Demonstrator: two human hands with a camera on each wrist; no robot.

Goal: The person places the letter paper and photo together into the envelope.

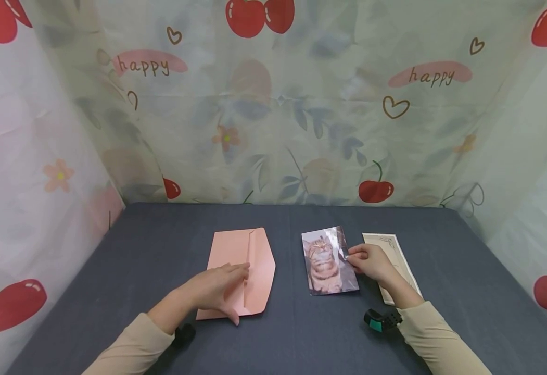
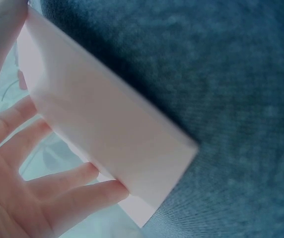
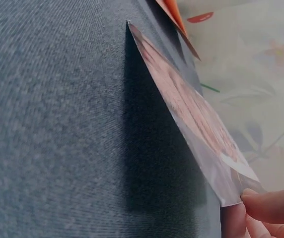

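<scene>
The two sleeves [image 1: 434, 333] lay nearest, the right hand [image 1: 372, 262] pinching the right edge of the cat photo [image 1: 322, 265], whose long axis ran near to far, right of the pink envelope [image 1: 261, 276], where the left hand [image 1: 212, 286] rested spread.

Under your left fingers [image 1: 237, 269], a plain pink envelope [image 1: 261, 260]; at your right fingers [image 1: 359, 251], a ginger cat photo [image 1: 322, 260]; right of them, a cream card [image 1: 392, 251] with dark scrollwork; beneath, dark blue-grey tablecloth [image 1: 292, 338]; beyond, a pale, red-cherried curtain [image 1: 325, 135].
</scene>
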